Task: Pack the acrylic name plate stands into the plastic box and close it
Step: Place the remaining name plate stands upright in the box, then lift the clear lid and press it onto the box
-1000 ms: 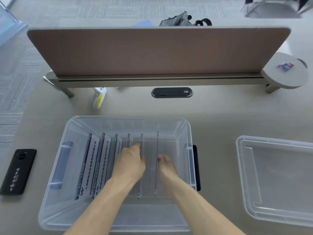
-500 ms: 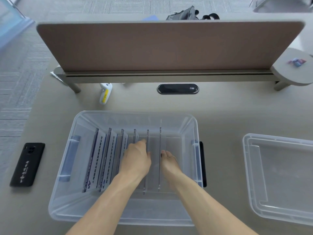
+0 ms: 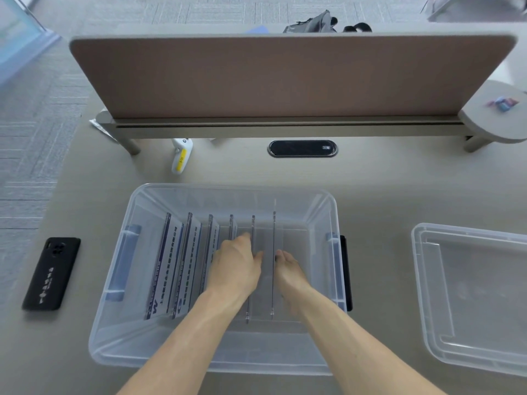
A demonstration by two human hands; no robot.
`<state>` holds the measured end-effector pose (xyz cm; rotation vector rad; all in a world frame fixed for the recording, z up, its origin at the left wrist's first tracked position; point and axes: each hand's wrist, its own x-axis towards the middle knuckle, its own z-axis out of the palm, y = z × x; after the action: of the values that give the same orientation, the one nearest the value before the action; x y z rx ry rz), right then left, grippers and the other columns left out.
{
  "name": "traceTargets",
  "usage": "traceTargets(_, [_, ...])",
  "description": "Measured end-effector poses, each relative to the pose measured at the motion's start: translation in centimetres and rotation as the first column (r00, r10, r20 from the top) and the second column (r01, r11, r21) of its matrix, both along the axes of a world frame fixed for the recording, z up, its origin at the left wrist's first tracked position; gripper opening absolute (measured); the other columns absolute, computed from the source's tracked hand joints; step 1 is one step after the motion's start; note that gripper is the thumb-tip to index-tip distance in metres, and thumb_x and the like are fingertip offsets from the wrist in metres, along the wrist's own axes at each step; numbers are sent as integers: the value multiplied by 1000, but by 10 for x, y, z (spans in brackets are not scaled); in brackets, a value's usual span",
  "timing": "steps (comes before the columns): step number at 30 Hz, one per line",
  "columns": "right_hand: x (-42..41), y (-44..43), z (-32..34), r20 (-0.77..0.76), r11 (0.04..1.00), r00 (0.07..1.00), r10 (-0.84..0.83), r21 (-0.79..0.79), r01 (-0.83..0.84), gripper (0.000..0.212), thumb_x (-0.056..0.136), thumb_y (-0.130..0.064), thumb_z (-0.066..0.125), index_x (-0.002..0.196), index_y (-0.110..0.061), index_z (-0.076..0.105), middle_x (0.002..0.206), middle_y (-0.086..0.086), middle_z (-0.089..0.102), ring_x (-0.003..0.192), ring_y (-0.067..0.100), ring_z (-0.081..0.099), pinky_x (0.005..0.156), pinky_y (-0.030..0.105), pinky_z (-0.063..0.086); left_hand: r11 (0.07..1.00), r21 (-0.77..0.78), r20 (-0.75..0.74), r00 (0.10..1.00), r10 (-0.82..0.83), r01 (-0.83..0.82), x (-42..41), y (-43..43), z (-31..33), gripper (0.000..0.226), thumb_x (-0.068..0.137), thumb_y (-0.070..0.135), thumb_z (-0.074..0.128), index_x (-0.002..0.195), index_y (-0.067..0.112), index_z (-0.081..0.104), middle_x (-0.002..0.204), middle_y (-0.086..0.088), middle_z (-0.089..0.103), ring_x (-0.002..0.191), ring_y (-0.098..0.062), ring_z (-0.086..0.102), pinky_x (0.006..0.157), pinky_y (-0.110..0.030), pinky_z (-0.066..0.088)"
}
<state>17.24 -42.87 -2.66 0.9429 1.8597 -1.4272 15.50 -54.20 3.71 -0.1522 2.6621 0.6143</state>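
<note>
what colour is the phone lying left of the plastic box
Black, with small white markings on its back; the phone shows clearly in the head view.

Single head view, looking steeply down, close over desk [image 3: 385,178].

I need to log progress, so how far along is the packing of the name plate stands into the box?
Mostly packed. About six stands sit upright in a row inside the clear box. In hand: the left hand and right hand are down among the two rightmost stands, seemingly straightening them. Left to do: the lid lies on the desk to the right, so the box is not yet closed.
</note>
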Motion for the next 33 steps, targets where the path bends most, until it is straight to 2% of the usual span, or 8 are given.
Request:
traceTargets(5, [2, 5, 32, -66, 997, 995, -78, -14, 77, 55, 107, -37, 22, 158, -16, 26, 164, 4, 29, 149, 26, 31, 118, 37, 27, 997, 81, -72, 997, 17, -11, 1, -2, 24, 53, 97, 41, 59, 143, 17, 52, 133, -10, 66, 120, -28, 64, 96, -41, 54])
traceTargets(8, [3, 13, 73, -157, 992, 980, -123, -37, 119, 52, 106, -41, 28, 153, -20, 38, 157, 4, 43, 144, 25, 41, 117, 39, 34, 974, 227, -204, 978, 46, 1, -4, 14, 52, 43, 96, 36, 63, 136, 20, 60, 126, 1, 70, 105, -18, 70, 92, -38, 56])
traceTargets(12, [15, 65, 141, -376, 937, 869, -322, -258, 236, 38, 103, -39, 43, 123, -16, 65, 118, 3, 75, 112, 20, 69, 98, 46, 56, 853, 508, -281, 959, 32, 121, -2, 85, 105, 28, 96, 25, 65, 124, 22, 66, 111, 8, 72, 95, -9, 70, 86, -31, 58])
traceTargets(15, [47, 137, 183, -456, 920, 799, -392, -192, 342, 25, 105, -22, 47, 120, -14, 65, 114, 5, 75, 107, 19, 71, 95, 42, 55, 725, 678, -159, 987, -22, 125, 8, 146, 125, 22, 97, 25, 66, 118, 24, 68, 106, 11, 73, 97, -3, 69, 88, -26, 54])
traceTargets(18, [90, 219, 194, -477, 899, 795, -376, 22, 438, 22, 104, -19, 49, 118, -17, 65, 111, 1, 71, 106, 19, 66, 93, 39, 54, 662, 749, 74, 993, -90, 4, 26, 201, 115, 17, 97, 34, 65, 110, 25, 70, 104, 9, 74, 98, -10, 69, 97, -37, 56])
traceTargets(27, [158, 433, 131, -285, 811, 893, -349, 385, 440, 21, 100, -29, 53, 119, -23, 61, 121, 1, 66, 116, 21, 63, 101, 45, 52, 789, 566, 453, 889, -57, -238, 64, 310, 29, 14, 96, 34, 65, 90, 22, 66, 93, -1, 70, 99, -25, 68, 98, -49, 55])
traceTargets(30, [157, 486, 98, -240, 816, 920, -310, 429, 387, 29, 99, -28, 56, 125, -16, 62, 124, 4, 67, 118, 23, 62, 103, 42, 49, 851, 473, 438, 899, -2, -228, 63, 347, -4, 26, 98, 34, 62, 111, 12, 66, 108, -8, 70, 91, -22, 63, 96, -41, 53])
traceTargets(33, [158, 528, 73, -191, 805, 941, -279, 487, 338, 40, 98, -28, 58, 134, -10, 58, 129, 5, 64, 121, 23, 59, 105, 38, 46, 896, 376, 430, 901, 56, -236, 60, 375, -30, 53, 100, 35, 59, 145, 9, 49, 141, -10, 56, 124, -32, 55, 100, -40, 43])
